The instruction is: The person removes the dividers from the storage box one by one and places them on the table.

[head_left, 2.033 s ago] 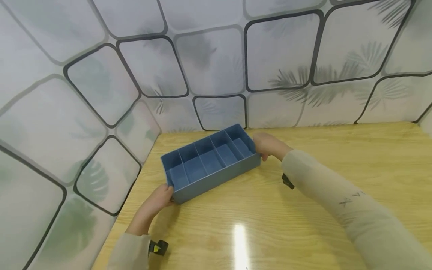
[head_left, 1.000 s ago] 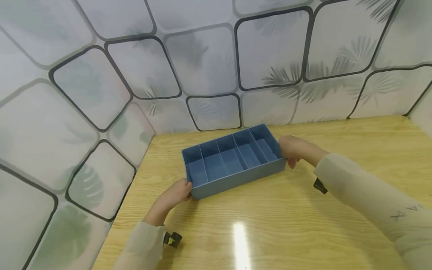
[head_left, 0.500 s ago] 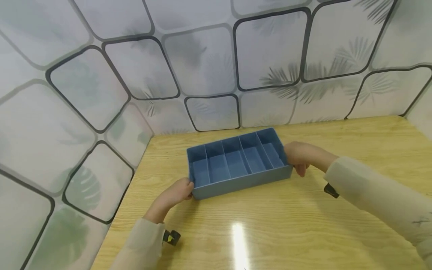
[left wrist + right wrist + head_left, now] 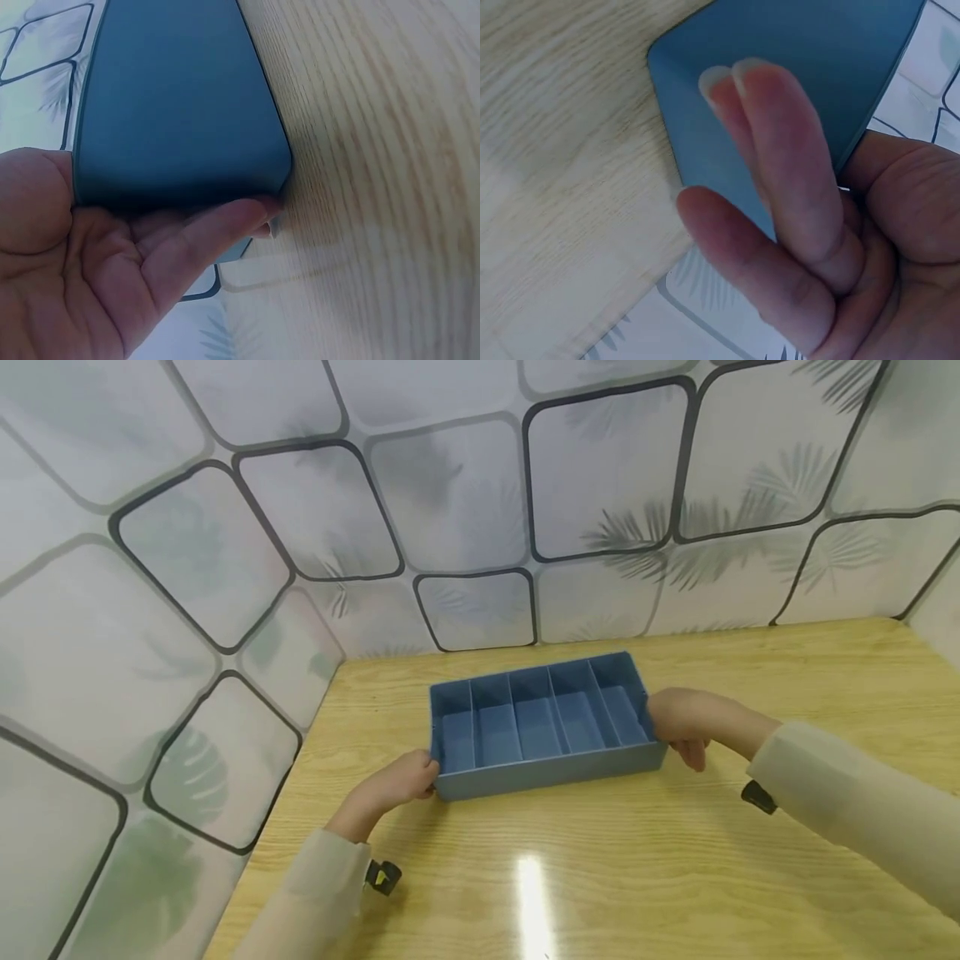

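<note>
A blue divided storage box [image 4: 551, 770], long and open-topped with several compartments in a row, sits on the wooden table. At its left end my left hand [image 4: 397, 783] grips the end wall, thumb at the rim. In the left wrist view, the fingers [image 4: 199, 244] lie along the outside of that end, near the tabletop. My right hand [image 4: 688, 720] holds the opposite end by its rim. The right wrist view shows the thumb over the rim, with several fingers [image 4: 787, 142] extended outside the wall. No contents are visible in the compartments.
Light wood-grain table [image 4: 637, 877] lies under the box, with a bright reflection in front. A patterned wall [image 4: 465, 493] with dark rounded outlines and leaf prints stands behind the box and along the left side. Small black devices [image 4: 384, 877] sit at both wrists.
Both hands have moved the box to the right across the table and turned it, so its long side now lies closer to parallel with the back wall. Both hands stayed on its ends.
</note>
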`<state>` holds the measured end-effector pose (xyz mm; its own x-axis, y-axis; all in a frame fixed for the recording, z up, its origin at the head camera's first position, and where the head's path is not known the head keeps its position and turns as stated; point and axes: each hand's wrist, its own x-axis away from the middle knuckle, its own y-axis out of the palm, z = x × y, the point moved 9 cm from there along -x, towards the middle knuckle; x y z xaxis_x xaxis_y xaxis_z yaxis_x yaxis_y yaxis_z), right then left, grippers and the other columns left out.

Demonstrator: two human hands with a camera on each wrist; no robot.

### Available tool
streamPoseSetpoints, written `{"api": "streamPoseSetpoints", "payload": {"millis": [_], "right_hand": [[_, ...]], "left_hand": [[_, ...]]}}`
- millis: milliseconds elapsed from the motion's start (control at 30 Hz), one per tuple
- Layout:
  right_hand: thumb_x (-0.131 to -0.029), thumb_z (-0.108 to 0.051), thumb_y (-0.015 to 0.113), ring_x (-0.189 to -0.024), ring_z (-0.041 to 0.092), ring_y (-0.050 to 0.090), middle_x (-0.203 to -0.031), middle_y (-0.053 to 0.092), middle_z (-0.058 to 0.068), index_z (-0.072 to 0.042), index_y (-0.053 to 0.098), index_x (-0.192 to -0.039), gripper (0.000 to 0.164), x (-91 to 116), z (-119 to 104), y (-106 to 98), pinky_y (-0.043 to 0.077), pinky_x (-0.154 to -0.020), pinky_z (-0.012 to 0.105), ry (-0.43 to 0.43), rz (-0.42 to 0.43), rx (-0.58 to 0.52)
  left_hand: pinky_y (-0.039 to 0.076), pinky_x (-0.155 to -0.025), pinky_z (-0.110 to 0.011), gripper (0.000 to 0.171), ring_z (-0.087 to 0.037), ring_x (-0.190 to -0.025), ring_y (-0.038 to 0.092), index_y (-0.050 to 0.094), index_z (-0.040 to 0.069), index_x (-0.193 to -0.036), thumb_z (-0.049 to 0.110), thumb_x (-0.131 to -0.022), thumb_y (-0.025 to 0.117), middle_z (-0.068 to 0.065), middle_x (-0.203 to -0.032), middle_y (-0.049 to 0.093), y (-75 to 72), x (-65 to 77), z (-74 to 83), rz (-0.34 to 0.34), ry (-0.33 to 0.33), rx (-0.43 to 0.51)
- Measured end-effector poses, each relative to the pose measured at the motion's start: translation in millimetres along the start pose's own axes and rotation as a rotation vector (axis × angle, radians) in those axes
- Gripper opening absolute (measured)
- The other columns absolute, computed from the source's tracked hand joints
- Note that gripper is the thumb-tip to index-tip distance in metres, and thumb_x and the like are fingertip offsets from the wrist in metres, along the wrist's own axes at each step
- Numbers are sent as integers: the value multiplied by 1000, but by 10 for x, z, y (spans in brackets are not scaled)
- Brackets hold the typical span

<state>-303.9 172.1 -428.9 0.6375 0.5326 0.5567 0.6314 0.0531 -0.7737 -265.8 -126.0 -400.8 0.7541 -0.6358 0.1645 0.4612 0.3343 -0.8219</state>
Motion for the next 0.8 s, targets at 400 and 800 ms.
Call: {"api": "streamPoseSetpoints", "payload": {"millis": [400, 800], "right_hand": [[-82, 0, 36, -41, 14, 54, -44, 58, 5, -5, 59, -53, 37, 509, -237, -20, 39, -42, 23, 151, 128, -106], [-86, -5, 40, -40, 13, 52, -42, 57, 4, -9, 59, -51, 39, 631, -208, 83, 41, -43, 25, 139, 139, -100]], "left_hand": [[19, -47, -24, 31, -9, -47, 15, 23, 18, -57, 2, -82, 34, 7, -51, 20, 53, -44, -52, -59, -81, 131], [21, -45, -23, 34, -8, -43, 16, 25, 19, -53, 6, -85, 29, 8, -46, 22, 132, -82, 1, -115, -120, 239]]}}
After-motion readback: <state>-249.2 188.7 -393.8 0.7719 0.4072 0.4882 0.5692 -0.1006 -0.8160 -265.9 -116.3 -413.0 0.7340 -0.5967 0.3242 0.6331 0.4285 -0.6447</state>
